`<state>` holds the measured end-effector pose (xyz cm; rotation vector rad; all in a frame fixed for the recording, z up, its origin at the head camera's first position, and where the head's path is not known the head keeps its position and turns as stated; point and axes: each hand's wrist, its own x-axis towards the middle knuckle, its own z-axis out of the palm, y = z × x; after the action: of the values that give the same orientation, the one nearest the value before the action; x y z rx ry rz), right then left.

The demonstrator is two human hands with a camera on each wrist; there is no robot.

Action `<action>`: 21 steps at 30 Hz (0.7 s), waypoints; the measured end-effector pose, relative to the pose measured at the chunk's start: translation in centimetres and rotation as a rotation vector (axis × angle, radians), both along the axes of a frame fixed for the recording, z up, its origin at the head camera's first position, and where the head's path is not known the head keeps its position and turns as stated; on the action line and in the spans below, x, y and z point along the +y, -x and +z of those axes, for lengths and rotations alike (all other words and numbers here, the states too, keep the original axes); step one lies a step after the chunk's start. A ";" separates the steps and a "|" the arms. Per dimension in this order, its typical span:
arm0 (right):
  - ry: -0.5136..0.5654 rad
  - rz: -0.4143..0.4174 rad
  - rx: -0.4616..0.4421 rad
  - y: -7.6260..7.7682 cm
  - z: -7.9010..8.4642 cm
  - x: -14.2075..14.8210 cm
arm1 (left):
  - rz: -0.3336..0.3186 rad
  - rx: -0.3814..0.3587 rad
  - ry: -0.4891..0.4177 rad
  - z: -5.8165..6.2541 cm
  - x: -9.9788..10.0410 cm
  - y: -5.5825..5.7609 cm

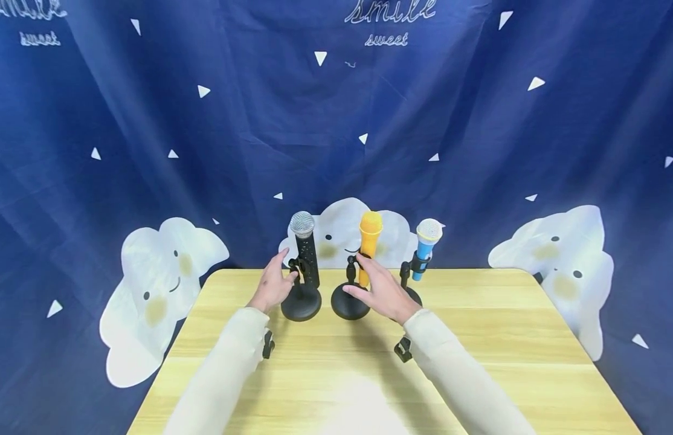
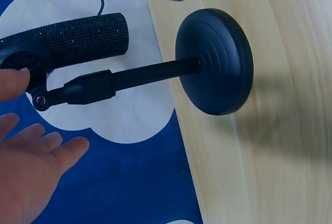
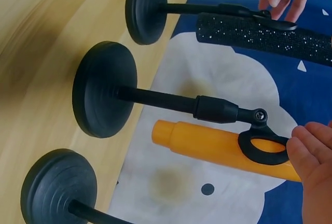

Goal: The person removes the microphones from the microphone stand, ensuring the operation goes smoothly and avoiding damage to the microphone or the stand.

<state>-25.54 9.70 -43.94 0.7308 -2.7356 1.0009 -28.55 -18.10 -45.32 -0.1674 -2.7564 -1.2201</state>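
Observation:
A black glittery microphone [image 1: 308, 257] with a silver mesh head sits in the clip of a black round-based stand [image 1: 301, 304]. My left hand [image 1: 273, 283] is at its left side with fingers spread. In the left wrist view the thumb [image 2: 13, 85] overlaps the clip, while the other fingers are apart from the stand. An orange-yellow microphone [image 3: 207, 146] leans in the middle stand [image 3: 106, 89]. Beside its clip [image 3: 249, 151] is my right hand [image 1: 381, 291], fingers extended and fingertips right at the ring. Both microphones are held up by their stands.
To the right, a blue microphone [image 1: 425, 251] with a white head rests in a third black stand [image 1: 412, 296], partly hidden behind my right hand. All stands are near the far edge of the wooden table [image 1: 478, 338]. A dark blue cloud-patterned curtain [image 1: 293, 121] hangs behind.

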 end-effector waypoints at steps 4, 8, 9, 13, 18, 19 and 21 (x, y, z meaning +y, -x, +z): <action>0.016 0.006 -0.003 0.3 0.1 -0.7 | 0.056 0.058 0.003 -0.2 -0.3 0.1; 0.040 0.001 -0.020 0.5 0.3 -1.2 | 0.100 0.104 -0.009 -0.1 -0.1 0.3; 0.045 0.004 -0.020 0.5 0.3 -1.3 | 0.104 0.111 -0.013 -0.1 0.0 0.3; 0.056 0.024 0.000 0.8 0.4 -1.6 | 0.112 0.113 -0.021 -0.1 0.5 0.6; 0.054 0.033 0.027 1.0 0.4 -2.3 | 0.123 0.132 -0.036 -0.4 0.6 0.8; 0.057 0.033 0.029 1.1 0.4 -2.4 | 0.125 0.139 -0.038 -0.4 0.6 0.8; 0.057 0.031 0.031 1.1 0.3 -2.6 | 0.132 0.139 -0.046 -0.5 0.6 0.9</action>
<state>-26.68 7.07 -43.59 0.7755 -2.6655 1.0606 -29.41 -17.54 -45.78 -0.0626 -2.5745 -1.1891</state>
